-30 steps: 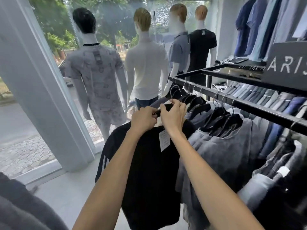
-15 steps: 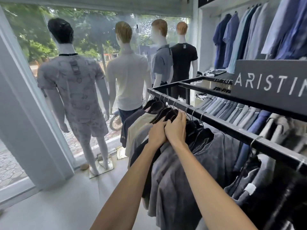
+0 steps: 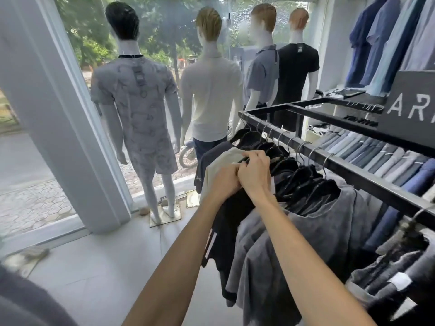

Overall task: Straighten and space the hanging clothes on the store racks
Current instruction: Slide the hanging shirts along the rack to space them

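A black metal rack (image 3: 367,177) runs from the middle toward the lower right, hung with shirts on black hangers (image 3: 303,177). A beige shirt (image 3: 219,165) and a navy shirt (image 3: 207,158) hang near the rack's far end, then a black shirt (image 3: 233,220) and grey shirts (image 3: 313,236). My left hand (image 3: 224,182) and my right hand (image 3: 255,171) are side by side at the neck of the beige shirt. Both grip the black hanger there, fingers curled around it.
Several mannequins (image 3: 138,102) stand at the shop window behind the rack. A white pillar (image 3: 54,114) rises at the left. Blue shirts (image 3: 386,41) hang on the wall at upper right above a dark sign (image 3: 409,107). Folded trousers (image 3: 381,156) hang on the rack's far rail.
A second ago both hands held a black shirt out in front of the rack. It now hangs among the others, and the hands have moved along to the beige shirt's hanger.
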